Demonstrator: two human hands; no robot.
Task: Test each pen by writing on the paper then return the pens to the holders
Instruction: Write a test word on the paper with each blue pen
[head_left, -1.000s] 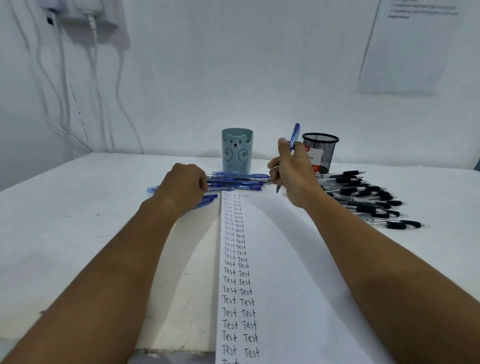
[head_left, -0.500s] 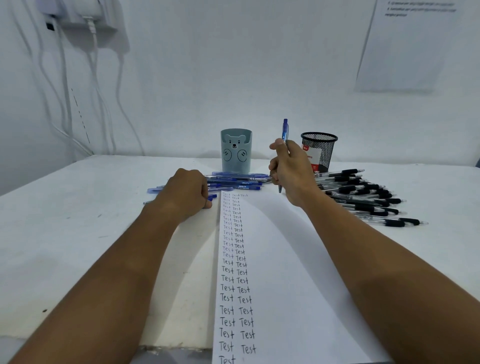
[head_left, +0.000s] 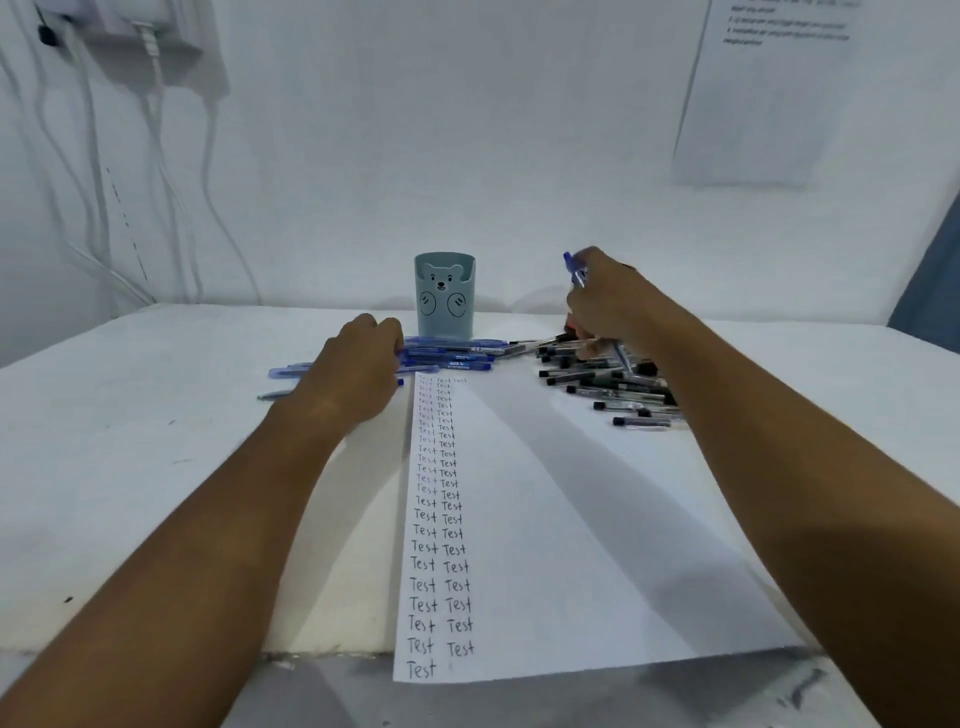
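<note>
- Right hand (head_left: 613, 306) grips a slim blue pen (head_left: 574, 270), raised over the black pens (head_left: 613, 387) (mesh holder hidden behind it).
- Left hand (head_left: 358, 369) curls on blue pens (head_left: 457, 353); its grasp is unclear.
- Smooth bear cup (head_left: 444, 296) stands behind the paper (head_left: 545, 519).

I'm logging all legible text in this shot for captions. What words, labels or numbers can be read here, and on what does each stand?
"Test": handwritten again and again in two columns down the paper, with a faint third at the top row.
Wall notice, upper right: a few printed lines, too small and blurred to read.
Blue pens by the bear holder: white barrel print, too small to read.
No numbers are readable.
</note>
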